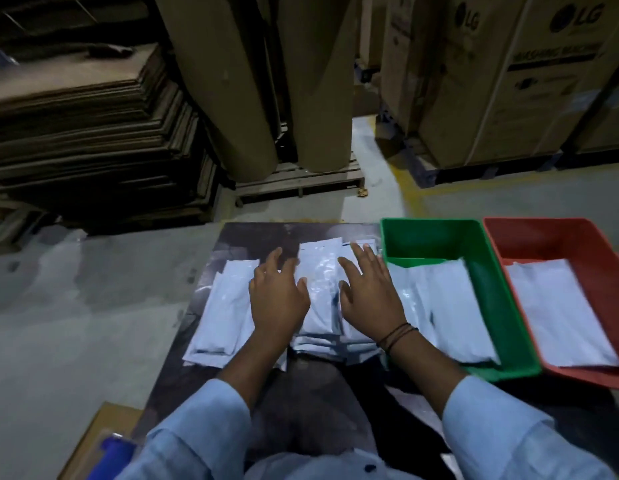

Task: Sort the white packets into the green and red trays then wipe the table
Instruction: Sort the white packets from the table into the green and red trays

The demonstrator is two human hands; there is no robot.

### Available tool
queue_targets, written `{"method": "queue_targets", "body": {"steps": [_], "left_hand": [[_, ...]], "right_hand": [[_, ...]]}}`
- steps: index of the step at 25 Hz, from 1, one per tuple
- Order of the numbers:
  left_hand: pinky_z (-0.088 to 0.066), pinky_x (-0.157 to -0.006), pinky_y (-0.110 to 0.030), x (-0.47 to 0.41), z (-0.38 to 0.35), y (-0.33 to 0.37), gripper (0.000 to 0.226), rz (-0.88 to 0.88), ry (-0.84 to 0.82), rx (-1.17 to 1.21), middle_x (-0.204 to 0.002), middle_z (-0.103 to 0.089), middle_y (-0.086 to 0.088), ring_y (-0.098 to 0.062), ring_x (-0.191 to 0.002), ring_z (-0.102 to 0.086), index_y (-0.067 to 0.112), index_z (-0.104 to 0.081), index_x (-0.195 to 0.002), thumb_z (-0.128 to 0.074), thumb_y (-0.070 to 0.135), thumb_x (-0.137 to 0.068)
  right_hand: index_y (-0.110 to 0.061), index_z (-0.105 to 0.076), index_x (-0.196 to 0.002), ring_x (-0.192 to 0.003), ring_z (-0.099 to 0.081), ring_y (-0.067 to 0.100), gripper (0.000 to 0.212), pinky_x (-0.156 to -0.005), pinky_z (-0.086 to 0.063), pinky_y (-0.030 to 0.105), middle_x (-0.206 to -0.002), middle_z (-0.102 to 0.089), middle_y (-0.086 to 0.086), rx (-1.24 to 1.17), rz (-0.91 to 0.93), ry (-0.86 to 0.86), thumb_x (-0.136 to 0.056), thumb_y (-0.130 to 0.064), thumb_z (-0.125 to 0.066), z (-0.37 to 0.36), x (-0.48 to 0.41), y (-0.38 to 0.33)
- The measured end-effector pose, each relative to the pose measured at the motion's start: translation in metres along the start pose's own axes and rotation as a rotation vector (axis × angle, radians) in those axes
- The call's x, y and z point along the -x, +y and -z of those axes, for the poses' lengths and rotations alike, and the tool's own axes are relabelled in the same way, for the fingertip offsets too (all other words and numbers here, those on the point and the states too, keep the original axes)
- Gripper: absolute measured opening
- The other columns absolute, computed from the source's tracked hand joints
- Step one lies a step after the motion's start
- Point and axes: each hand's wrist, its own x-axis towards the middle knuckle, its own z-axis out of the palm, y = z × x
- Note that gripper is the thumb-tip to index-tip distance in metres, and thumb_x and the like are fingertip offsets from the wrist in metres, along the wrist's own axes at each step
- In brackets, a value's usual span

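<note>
1. The sorting is being judged as partly done: several white packets (453,306) are lying overlapped in the green tray (439,226), and at least one more (560,313) is lying flat in the red tray (543,225).
2. A good share is waiting to be sorted: a pile (318,306) is sitting in the middle of the table (311,403), with further packets (225,306) lying just beside it on the left.
3. The left hand (278,299) and the right hand (368,296) are being held side by side over the pile, fingers straight and spread apart, with nothing gripped. Whether the palms are pressing on the top packet or hovering just above it cannot be told.
4. The wiping is being judged as not yet begun, since the table is covered with packets. No cloth is being shown; a blue thing (115,448) is lying at the near left corner, but what it is cannot be told.
5. The packets are being seen as flat, oblong pouches of thin, smooth, faintly glossy film. The film is creasing and catching the light, so they are being judged soft and slippery, likely to slide over one another.
6. The trays are being seen as rigid moulded plastic, rectangular, with sloping walls and a thickened rim. They are standing side by side at the right of the table, the green one just beside the pile.
7. The table top is showing as dark, smooth and mottled.
</note>
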Motion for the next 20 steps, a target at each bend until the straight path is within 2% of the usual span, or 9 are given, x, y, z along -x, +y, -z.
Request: {"method": "queue_targets", "body": {"steps": [3,6,9,12,15,17,20], "left_hand": [[-0.042,-0.106,-0.048,-0.010,0.003,-0.072,0.040,0.040,-0.035,-0.027,-0.150,-0.048,-0.005,-0.034,-0.129,-0.050,0.024,-0.063,-0.130,-0.063,0.032,-0.090],[-0.040,-0.108,-0.050,-0.018,-0.002,-0.122,0.045,0.165,-0.134,-0.036,-0.153,-0.043,-0.009,-0.037,-0.131,-0.047,0.024,-0.058,-0.135,-0.063,0.034,-0.091],[-0.036,-0.111,-0.052,-0.022,-0.015,-0.148,0.057,0.210,-0.266,-0.041,-0.161,-0.030,-0.011,-0.039,-0.137,-0.039,0.025,-0.047,-0.143,-0.061,0.046,-0.091],[-0.034,-0.112,-0.054,-0.023,-0.029,-0.161,0.074,0.235,-0.327,0.040,-0.166,-0.014,-0.011,-0.042,-0.141,-0.034,0.025,-0.038,-0.150,-0.061,0.060,-0.088],[-0.034,-0.113,-0.055,-0.027,-0.040,-0.169,0.087,0.240,-0.350,0.051,-0.167,-0.012,-0.013,-0.043,-0.142,-0.034,0.027,-0.029,-0.155,-0.060,0.067,-0.085],[-0.036,-0.112,-0.053,-0.028,-0.045,-0.175,0.088,0.224,-0.367,0.023,-0.166,-0.014,-0.013,-0.043,-0.141,-0.036,0.028,-0.023,-0.157,-0.061,0.065,-0.085],[-0.040,-0.108,-0.050,-0.031,-0.048,-0.182,0.081,0.175,-0.358,-0.042,-0.164,-0.020,-0.012,-0.042,-0.133,-0.045,0.029,-0.021,-0.157,-0.059,0.049,-0.088]], "right_hand": [[-0.006,-0.057,-0.132,-0.142,-0.035,0.044,0.047,-0.115,-0.031,0.059,-0.151,-0.041,0.023,-0.014,-0.004,-0.032,-0.087,-0.016,-0.061,-0.025,-0.012,-0.046],[-0.006,-0.056,-0.134,-0.142,-0.034,0.045,0.048,-0.115,-0.030,0.058,-0.151,-0.041,0.024,-0.009,0.036,-0.094,-0.087,-0.016,-0.059,-0.044,-0.023,-0.081],[-0.006,-0.056,-0.133,-0.142,-0.035,0.045,0.047,-0.116,-0.030,0.058,-0.150,-0.042,0.024,-0.005,0.061,-0.146,-0.087,-0.017,-0.057,-0.063,-0.031,-0.103],[-0.006,-0.057,-0.131,-0.140,-0.037,0.045,0.045,-0.116,-0.031,0.057,-0.150,-0.042,0.024,-0.016,0.041,-0.206,-0.087,-0.015,-0.061,-0.082,-0.037,-0.119],[-0.006,-0.057,-0.132,-0.141,-0.037,0.044,0.045,-0.117,-0.028,0.054,-0.152,-0.040,0.024,-0.023,0.018,-0.245,-0.088,-0.017,-0.061,-0.098,-0.042,-0.126],[-0.007,-0.057,-0.132,-0.141,-0.036,0.044,0.044,-0.117,-0.027,0.053,-0.152,-0.039,0.023,-0.017,0.012,-0.274,-0.089,-0.018,-0.061,-0.107,-0.046,-0.127],[-0.009,-0.054,-0.134,-0.143,-0.033,0.042,0.045,-0.119,-0.026,0.052,-0.154,-0.037,0.021,-0.022,-0.022,-0.322,-0.091,-0.021,-0.057,-0.119,-0.049,-0.127]]}}
